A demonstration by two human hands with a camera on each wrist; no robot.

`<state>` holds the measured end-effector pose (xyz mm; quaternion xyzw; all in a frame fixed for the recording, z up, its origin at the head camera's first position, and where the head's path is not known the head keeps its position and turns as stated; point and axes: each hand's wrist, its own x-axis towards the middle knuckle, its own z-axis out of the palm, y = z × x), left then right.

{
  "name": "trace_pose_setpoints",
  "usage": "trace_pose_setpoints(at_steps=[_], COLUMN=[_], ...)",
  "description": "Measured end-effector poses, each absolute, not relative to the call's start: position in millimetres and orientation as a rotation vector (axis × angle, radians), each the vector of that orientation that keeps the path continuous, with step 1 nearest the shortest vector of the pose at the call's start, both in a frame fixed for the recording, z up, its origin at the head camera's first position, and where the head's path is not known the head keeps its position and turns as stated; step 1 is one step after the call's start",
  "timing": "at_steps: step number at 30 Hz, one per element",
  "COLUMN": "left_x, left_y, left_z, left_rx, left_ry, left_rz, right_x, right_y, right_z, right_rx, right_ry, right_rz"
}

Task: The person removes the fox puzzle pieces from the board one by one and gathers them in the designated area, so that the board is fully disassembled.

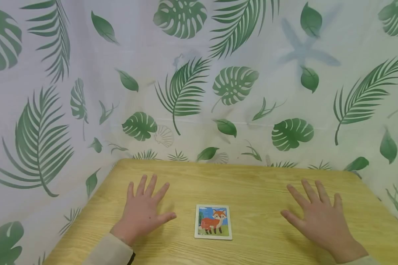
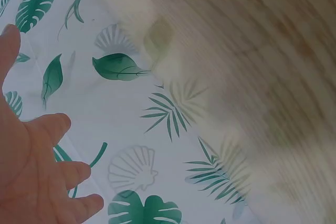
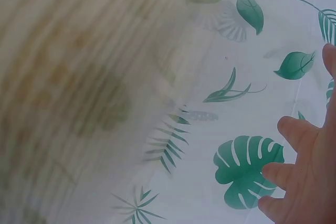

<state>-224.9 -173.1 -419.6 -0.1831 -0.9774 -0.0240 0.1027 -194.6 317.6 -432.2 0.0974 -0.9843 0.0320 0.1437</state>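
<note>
The fingers of the left hand (image 1: 142, 213) are straight and spread, the thumb stretched toward the middle; the right hand (image 1: 320, 219) mirrors it, fingers likewise fanned wide, and both are bare of any object. Between them, well apart from the right hand and nearer the left thumb, a square fox picture board (image 1: 213, 222) with a pale border lies flat, picture side up. Beige sleeves (image 1: 111, 252) cover the forearms. Beneath is a yellowish wood-grain worktop (image 1: 252, 195) with rounded far corners, blurred in both wrist views. Beyond its back and side edges hangs white cloth (image 1: 192, 110) printed with green palm fronds, monstera leaves, faint shells and a grey-blue starfish (image 1: 303, 44)
</note>
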Motion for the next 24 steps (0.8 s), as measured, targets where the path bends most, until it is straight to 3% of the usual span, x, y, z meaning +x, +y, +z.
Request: trace_pose_setpoints(at_steps=[24], left_x=[-224], left_y=[-154], left_z=[-424], left_rx=[-0.578], left_ry=[-2.828], left_rz=[-0.032], right_x=[-195], right_y=[302], right_z=[-432], right_rx=[0.321], right_ry=[-2.826], right_rz=[0.082])
